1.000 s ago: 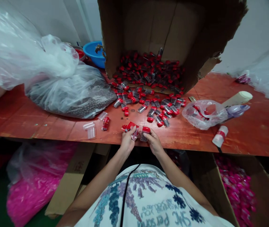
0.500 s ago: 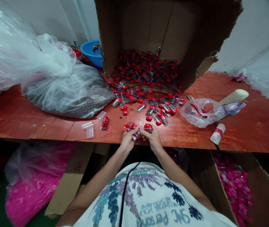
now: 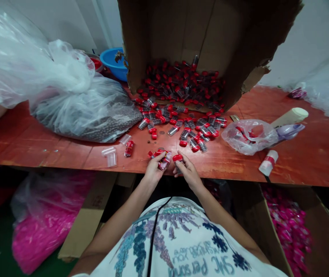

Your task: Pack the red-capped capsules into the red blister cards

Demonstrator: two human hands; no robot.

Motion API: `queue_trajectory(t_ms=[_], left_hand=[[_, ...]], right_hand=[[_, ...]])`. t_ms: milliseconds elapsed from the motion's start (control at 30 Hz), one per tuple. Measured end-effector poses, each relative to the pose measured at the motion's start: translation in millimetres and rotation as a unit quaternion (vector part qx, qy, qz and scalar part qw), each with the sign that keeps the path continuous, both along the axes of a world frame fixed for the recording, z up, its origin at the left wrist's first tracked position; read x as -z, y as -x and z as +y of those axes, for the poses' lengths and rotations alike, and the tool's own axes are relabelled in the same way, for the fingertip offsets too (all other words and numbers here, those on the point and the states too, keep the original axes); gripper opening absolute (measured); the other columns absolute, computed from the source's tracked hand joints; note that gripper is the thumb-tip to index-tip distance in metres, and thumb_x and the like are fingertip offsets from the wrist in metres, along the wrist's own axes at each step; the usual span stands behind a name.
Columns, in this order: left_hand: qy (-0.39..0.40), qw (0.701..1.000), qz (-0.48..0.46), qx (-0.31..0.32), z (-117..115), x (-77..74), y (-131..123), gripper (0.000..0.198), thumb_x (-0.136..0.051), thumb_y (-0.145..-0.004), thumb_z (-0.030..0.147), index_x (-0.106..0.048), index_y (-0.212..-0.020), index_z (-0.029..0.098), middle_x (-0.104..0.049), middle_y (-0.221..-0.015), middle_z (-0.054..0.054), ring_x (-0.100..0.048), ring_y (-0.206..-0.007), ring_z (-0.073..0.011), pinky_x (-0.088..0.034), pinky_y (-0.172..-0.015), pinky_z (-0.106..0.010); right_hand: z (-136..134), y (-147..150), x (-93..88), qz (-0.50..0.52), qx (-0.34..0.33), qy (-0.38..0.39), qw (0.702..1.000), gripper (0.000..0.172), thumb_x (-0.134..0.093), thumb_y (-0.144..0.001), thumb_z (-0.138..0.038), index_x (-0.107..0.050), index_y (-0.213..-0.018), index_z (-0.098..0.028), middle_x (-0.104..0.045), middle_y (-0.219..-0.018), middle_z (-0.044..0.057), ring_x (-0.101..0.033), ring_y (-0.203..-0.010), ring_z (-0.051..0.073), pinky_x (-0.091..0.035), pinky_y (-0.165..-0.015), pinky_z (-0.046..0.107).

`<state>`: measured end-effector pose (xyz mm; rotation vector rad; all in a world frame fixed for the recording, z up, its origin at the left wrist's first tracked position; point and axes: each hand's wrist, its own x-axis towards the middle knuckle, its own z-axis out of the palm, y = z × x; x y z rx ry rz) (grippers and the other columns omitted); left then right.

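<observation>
The left hand (image 3: pixel 153 170) is clenched around a bunch of small red-capped clear vials (image 3: pixel 162 158). Just beside it, the right hand (image 3: pixel 188 173) pinches a single red-capped clear plastic vial (image 3: pixel 177 159). Both are at the near edge of the red-brown wooden bench (image 3: pixel 37 150). Beyond them a spilled pile of like vials (image 3: pixel 182 125) runs into a tipped brown cardboard box (image 3: pixel 216 34). A clear plastic bag of dark beads (image 3: pixel 95 115) lies to the left.

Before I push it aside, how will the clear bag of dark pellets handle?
The bag is probably floppy: its thin film slumps over the table. Likely heavy, being packed with pellets. The crumpled film on top looks slippery to grip.
</observation>
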<state>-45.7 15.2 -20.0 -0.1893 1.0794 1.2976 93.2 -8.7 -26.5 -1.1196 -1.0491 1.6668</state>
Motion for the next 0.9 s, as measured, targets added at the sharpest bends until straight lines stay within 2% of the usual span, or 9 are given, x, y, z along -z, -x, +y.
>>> queue_trajectory(t_ms=[100, 200, 400, 567, 800, 900], left_hand=[[-0.031, 0.999, -0.007, 0.005, -1.1, 2.3, -2.3, 0.008, -0.065, -0.07, 0.003, -0.064, -0.07, 0.01, -0.068, -0.067, -0.006, -0.063, -0.056, -0.0134, -0.053, -0.055, -0.023], [-0.049, 0.999, 0.01, 0.014, -3.6, 5.3, -5.9, 0.007, -0.067, -0.068, 0.003, -0.064, -0.068, 0.01, -0.068, -0.065, -0.006, -0.063, -0.055, -0.0139, -0.052, -0.055, -0.024], [-0.08, 0.996, 0.037, -0.031, -5.2, 8.0, -8.4, 0.012, -0.073, -0.061, 0.003, -0.065, -0.068, 0.009, -0.068, -0.066, -0.006, -0.063, -0.058, -0.0133, -0.051, -0.059, -0.023], [-0.088, 0.995, 0.043, -0.029, -5.6, 7.4, -7.9, 0.014, -0.076, -0.059, 0.007, -0.065, -0.068, 0.01, -0.068, -0.065, -0.004, -0.063, -0.056, -0.0131, -0.051, -0.058, -0.024], [-0.085, 0.995, 0.056, -0.006, -7.0, 4.9, -8.2, 0.017, -0.078, -0.056, 0.008, -0.066, -0.068, 0.009, -0.069, -0.065, -0.005, -0.063, -0.057, -0.0142, -0.051, -0.058, -0.025], [-0.088, 0.994, 0.058, -0.002, -6.5, 5.4, -7.1, 0.019, -0.079, -0.055, 0.009, -0.067, -0.069, 0.009, -0.069, -0.067, -0.005, -0.064, -0.058, -0.0146, -0.052, -0.059, -0.025]], right_hand=[[-1.0, 1.4, 4.9, -0.001, -0.002, -0.009, 1.0, 0.063, -0.061, -0.079, -0.04, -0.04, -0.138, -0.027, -0.058, -0.071, -0.003, -0.058, -0.06, 0.011, -0.052, -0.051, 0.023], [0.3, 2.1, 6.3, -0.004, 0.005, -0.014, 1.0, 0.062, -0.06, -0.08, -0.04, -0.04, -0.138, -0.026, -0.059, -0.072, -0.003, -0.058, -0.06, 0.01, -0.053, -0.051, 0.023], [-0.6, 1.6, 0.9, 0.005, 0.005, -0.016, 1.0, 0.061, -0.059, -0.081, -0.039, -0.04, -0.138, -0.027, -0.058, -0.069, -0.004, -0.058, -0.06, 0.01, -0.053, -0.051, 0.022], [-2.8, 1.8, 3.3, -0.019, -0.019, -0.037, 0.999, 0.061, -0.059, -0.081, -0.039, -0.042, -0.138, -0.026, -0.057, -0.066, -0.005, -0.057, -0.057, 0.01, -0.052, -0.05, 0.022], [-1.3, 1.2, 3.9, -0.056, 0.01, -0.05, 0.997, 0.059, -0.059, -0.081, -0.038, -0.044, -0.136, -0.026, -0.057, -0.074, -0.003, -0.057, -0.059, 0.009, -0.05, -0.048, 0.021], [-0.9, -0.1, 4.4, -0.066, -0.004, -0.041, 0.997, 0.059, -0.059, -0.081, -0.039, -0.044, -0.136, -0.023, -0.056, -0.068, -0.004, -0.056, -0.057, 0.01, -0.049, -0.047, 0.02]])
